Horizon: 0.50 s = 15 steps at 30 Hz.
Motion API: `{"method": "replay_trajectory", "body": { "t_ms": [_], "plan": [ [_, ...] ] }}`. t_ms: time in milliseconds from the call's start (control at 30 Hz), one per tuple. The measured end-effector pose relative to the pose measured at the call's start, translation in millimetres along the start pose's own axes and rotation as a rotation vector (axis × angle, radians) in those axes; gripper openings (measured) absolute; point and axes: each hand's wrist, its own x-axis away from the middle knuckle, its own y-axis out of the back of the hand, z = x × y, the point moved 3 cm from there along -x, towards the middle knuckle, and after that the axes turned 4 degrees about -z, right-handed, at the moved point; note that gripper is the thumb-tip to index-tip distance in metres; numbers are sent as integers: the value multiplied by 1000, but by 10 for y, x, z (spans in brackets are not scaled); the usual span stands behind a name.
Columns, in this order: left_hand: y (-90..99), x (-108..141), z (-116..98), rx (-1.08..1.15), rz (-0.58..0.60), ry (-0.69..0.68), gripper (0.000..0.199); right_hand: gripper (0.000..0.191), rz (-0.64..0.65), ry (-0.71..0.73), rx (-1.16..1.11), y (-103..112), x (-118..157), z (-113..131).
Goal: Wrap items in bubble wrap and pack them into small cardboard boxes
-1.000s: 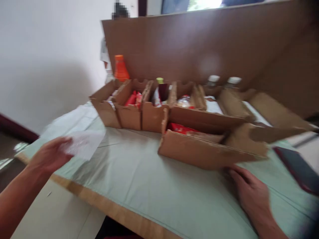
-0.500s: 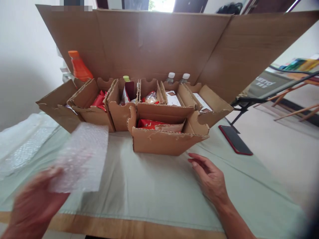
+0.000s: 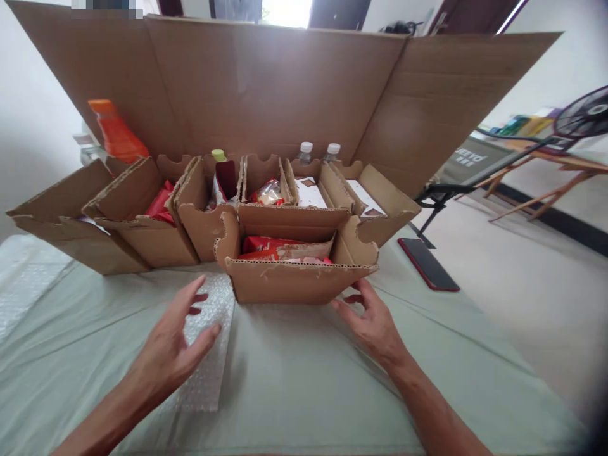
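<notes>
A small cardboard box [image 3: 285, 285] stands at the front of a row of similar boxes, with red packets [image 3: 280, 249] inside it. Close to its lower right corner is my right hand [image 3: 373, 320], fingers apart and curved; whether the fingertips touch the cardboard I cannot tell. My left hand [image 3: 178, 339] hovers left of the box, thumb and fingers spread, holding nothing. Beneath it a sheet of bubble wrap [image 3: 209, 373] lies on the pale green cloth [image 3: 294, 380], partly covered by the hand and forearm.
Behind stand several open cardboard boxes [image 3: 190, 209] with packets, backed by a tall cardboard panel [image 3: 275, 82]. An orange bottle [image 3: 116, 133] and two white-capped bottles [image 3: 306, 151] are behind the row. More bubble wrap [image 3: 28, 272] lies far left; a phone [image 3: 427, 265] lies right.
My left hand has let go of the bubble wrap, which now lies flat on the cloth, and has moved right. My right hand has come closer to the front box. The view has shifted.
</notes>
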Motion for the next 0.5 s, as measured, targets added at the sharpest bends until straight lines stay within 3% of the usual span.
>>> {"method": "replay_trajectory", "body": {
  "t_ms": [100,200,367,500],
  "plan": [
    [-501,-224,-240,143,70,-73,63,47,29,-4,16,-58,-43,25],
    [-767,-193,-282,186,87,-69,49,40,0,9,-8,-22,1,-13],
    [-928,-80,-385,213,105,-128,51,28,-130,34,-25,62,-2,-85],
    [-930,-123,-420,182,123,-130,55,36,-107,24,-103,68,-92,-118]
  ]
}}
